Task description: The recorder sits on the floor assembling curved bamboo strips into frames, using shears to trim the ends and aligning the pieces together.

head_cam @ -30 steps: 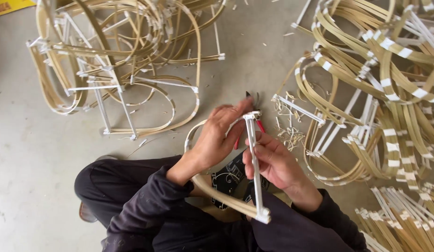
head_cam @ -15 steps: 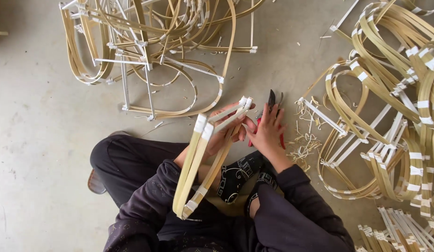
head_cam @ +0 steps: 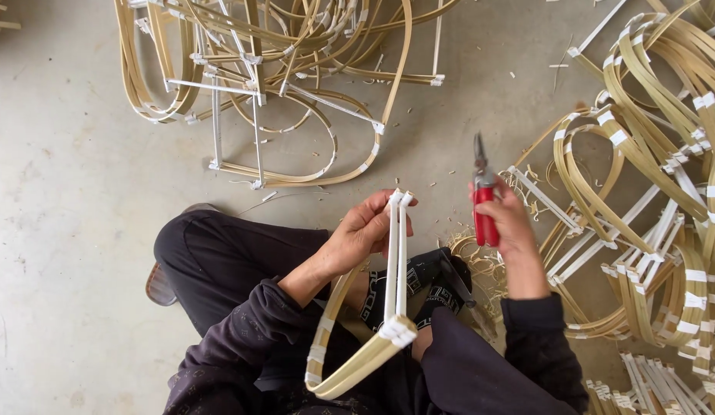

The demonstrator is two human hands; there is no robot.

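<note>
Head view: your left hand (head_cam: 365, 230) grips the bamboo frame (head_cam: 396, 269); your right hand (head_cam: 507, 223) clenches red cutters (head_cam: 483, 201), whose tips could nick nearby fingers.

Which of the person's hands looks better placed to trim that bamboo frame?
Probably the right hand: it already grips the red-handled cutters, blades pointing up, beside the bamboo frame. The left hand is busy gripping the frame's top end.

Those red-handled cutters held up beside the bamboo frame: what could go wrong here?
The red-handled cutters in the right hand point upward with tips bare, near the left hand, so a slip might nick fingers. The bamboo frame is pinched only at its top and could swing. Splinters litter the concrete floor.
</note>
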